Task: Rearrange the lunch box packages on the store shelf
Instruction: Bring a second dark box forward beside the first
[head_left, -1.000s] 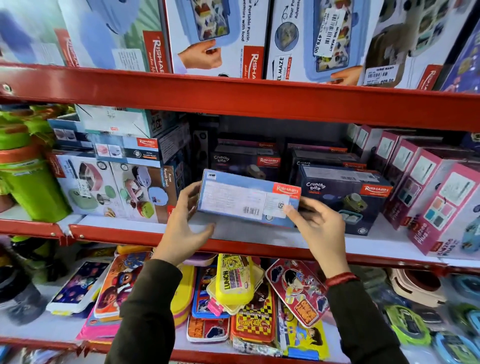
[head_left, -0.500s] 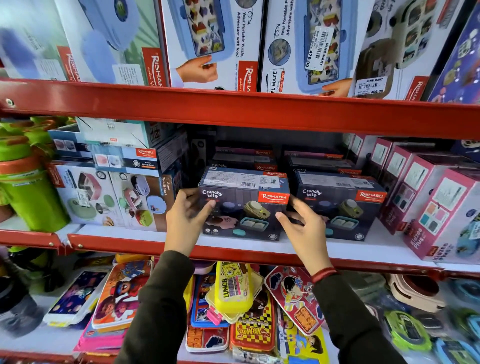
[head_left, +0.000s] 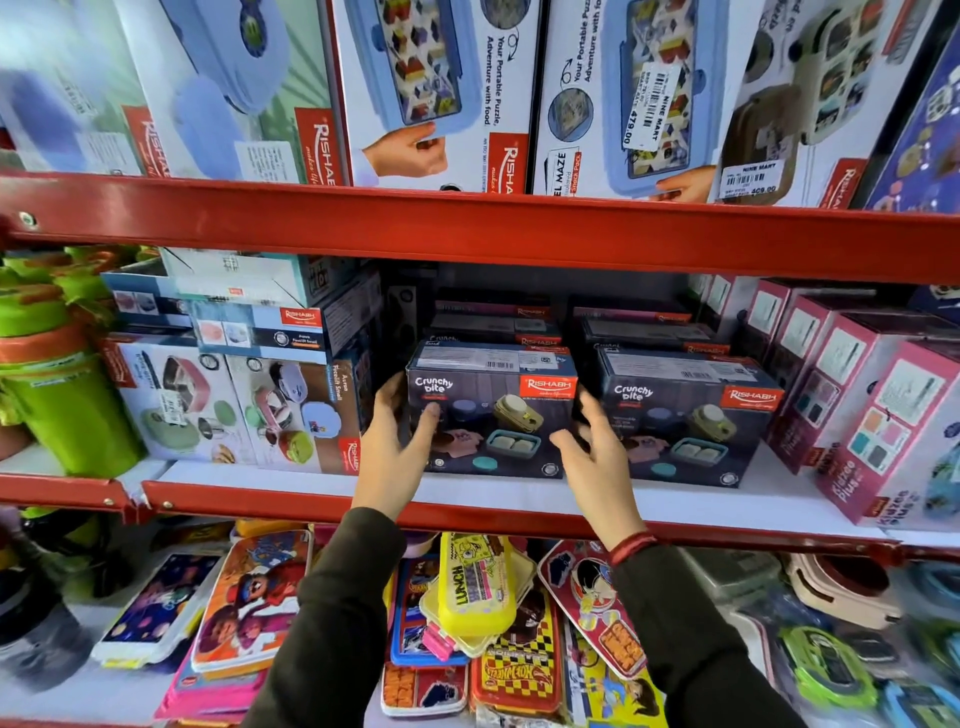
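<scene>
A dark "Crunchy bite" lunch box package stands upright on the white middle shelf, front face toward me. My left hand grips its left edge, thumb on the front face and fingers around the side. My right hand is at the package's lower right corner with fingers spread and blurred, at most brushing it. A second identical package stands just to the right, with more of the same stacked behind both.
Pale lunch box cartons and green containers fill the shelf's left. Pink boxes lean at the right. Large blue-printed boxes line the upper shelf. Flat cartoon lunch boxes, one yellow, lie piled below.
The package went from tilted in both hands, label side facing me, to upright on the shelf beside its twin. My right hand has loosened and spread its fingers.
</scene>
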